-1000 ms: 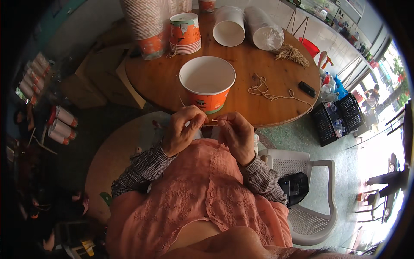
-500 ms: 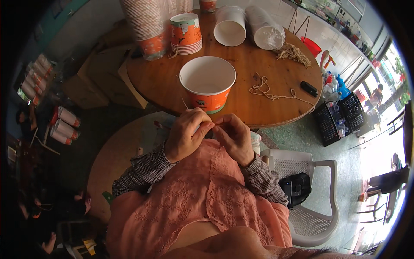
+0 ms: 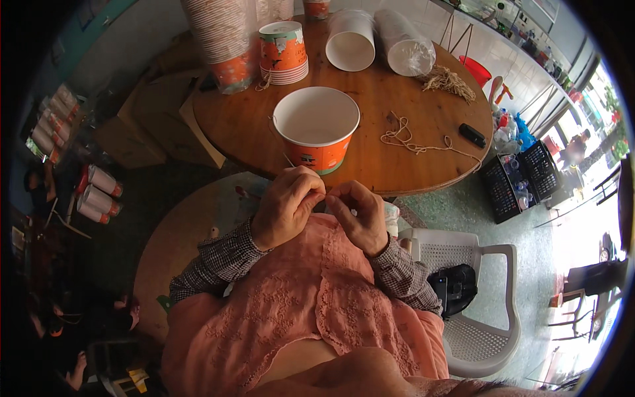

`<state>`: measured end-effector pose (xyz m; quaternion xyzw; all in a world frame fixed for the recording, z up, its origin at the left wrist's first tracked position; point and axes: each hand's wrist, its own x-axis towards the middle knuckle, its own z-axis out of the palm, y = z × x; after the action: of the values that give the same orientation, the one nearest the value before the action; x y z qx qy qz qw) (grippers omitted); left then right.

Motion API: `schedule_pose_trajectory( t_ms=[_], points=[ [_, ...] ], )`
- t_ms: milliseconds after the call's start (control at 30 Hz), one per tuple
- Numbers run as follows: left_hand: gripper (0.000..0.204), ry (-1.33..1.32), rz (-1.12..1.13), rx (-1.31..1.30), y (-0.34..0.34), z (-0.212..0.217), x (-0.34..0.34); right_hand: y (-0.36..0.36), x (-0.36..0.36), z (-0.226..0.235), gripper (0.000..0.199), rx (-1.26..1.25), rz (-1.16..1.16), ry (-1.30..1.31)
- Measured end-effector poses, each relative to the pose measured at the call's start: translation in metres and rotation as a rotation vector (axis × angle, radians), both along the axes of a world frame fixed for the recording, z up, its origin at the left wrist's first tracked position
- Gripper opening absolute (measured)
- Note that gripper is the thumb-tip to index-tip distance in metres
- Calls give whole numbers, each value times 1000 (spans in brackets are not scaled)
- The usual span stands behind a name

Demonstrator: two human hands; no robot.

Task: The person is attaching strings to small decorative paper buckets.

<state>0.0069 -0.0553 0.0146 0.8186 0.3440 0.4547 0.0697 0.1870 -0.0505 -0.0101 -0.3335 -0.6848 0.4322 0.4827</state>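
Observation:
A round paper bucket [image 3: 316,116], white inside and orange outside with a green base, stands upright near the table's front edge. A bit of string shows at its left rim. Just in front of it, my left hand [image 3: 286,208] is closed in a pinch, and a thin pale strand [image 3: 288,159] sticks up from it. My right hand [image 3: 362,215] is pinched too, its fingertips close by the left ones. What lies between the fingertips is too small to make out. A loose length of string [image 3: 413,142] lies on the table to the right of the bucket.
On the round wooden table [image 3: 258,149] stand nested paper buckets [image 3: 281,49] and a tall stack [image 3: 228,46]. Wrapped white stacks [image 3: 350,49], a string bundle [image 3: 450,83] and a black object [image 3: 472,135] lie there too. A plastic chair [image 3: 489,331] is at right.
My hands have drawn slightly apart at the fingertips. The pale strand by my left hand has shifted a little to the right and down. The bucket stays in place.

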Motion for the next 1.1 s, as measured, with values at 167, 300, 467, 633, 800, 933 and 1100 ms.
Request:
schedule_pose_trajectory(
  t_ms=[167, 300, 467, 633, 800, 933, 1100],
  points=[
    [13, -208, -29, -47, 3, -4, -1, 12, -14, 17, 8, -206, 203, 342],
    [19, -381, -312, -460, 17, -26, -26, 40, -7, 43, 6, -195, 230, 538],
    [11, -133, 65, 23, 72, 12, -71, 88, 29, 59, 9, -109, -32, 752],
    [8, -181, 125, 111, 146, 32, -101, 122, 40, 43, 10, -11, 7, 816],
    [21, -285, 108, -48, 185, 4, -103, 148, 38, 30, 10, 13, -224, 835],
    [34, -363, 230, -249, 170, -24, -129, 154, 48, 18, 10, -11, -249, 850],
    [30, -452, 181, -510, 115, -24, -113, 163, 44, 8, 10, -26, -250, 814]
  ],
)
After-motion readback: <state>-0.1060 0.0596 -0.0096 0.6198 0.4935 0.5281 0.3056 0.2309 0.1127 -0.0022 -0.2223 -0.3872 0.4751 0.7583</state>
